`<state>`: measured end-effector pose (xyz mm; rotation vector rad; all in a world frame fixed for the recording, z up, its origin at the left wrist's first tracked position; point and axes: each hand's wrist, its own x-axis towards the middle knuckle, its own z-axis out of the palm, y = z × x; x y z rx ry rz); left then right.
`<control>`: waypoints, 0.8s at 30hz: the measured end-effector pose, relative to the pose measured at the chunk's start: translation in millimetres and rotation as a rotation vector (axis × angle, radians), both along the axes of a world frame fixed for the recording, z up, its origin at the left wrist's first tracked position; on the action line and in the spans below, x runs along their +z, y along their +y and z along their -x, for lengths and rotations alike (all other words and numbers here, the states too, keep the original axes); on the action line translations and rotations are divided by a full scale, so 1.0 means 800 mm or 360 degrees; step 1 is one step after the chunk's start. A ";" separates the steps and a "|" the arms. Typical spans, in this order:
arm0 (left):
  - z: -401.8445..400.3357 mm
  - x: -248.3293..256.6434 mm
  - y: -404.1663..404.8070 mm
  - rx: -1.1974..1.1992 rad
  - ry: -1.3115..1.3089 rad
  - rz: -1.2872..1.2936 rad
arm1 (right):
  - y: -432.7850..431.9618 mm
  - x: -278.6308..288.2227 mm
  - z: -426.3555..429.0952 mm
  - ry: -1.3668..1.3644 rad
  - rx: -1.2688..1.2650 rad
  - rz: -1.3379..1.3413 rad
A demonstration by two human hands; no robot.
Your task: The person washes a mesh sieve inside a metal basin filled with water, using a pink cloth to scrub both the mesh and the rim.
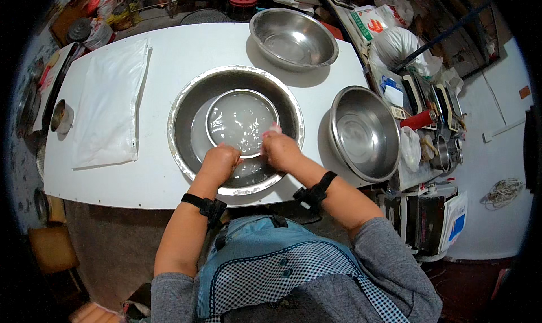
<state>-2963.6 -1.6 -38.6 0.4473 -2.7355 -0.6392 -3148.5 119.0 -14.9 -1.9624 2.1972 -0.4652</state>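
Before me on the white table stands a large metal basin (182,90) with a worn, flaky rim. It holds cloudy whitish liquid. Inside it sits a smaller round metal-rimmed vessel (241,111), a bowl or sieve, with rippling liquid across it. My left hand (221,162) grips this vessel's near rim. At its right side, my right hand (280,151) is closed about the rim, partly hiding it. Something small and pinkish-white (273,129) shows by the right fingers, too blurred to name. Each wrist wears a black strap with a small device.
Two metal basins stand close by, one at the back (294,39) and one at right (364,132). A flat white sack (110,107) and a small metal cup (61,116) lie left. A cluttered side counter (417,166) bears scales, bags and a red cylinder (417,119).
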 end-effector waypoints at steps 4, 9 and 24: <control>0.004 0.003 0.000 -0.0010 -0.0024 -0.0030 | 0.002 -0.001 0.025 0.0082 -0.0076 0.0056; 0.001 0.004 0.000 0.0010 -0.0032 -0.0035 | 0.004 -0.002 -0.036 -0.0057 0.0032 0.0021; 0.005 0.001 -0.002 -0.0011 -0.0085 -0.0014 | -0.002 -0.001 -0.041 -0.0014 -0.0092 -0.0047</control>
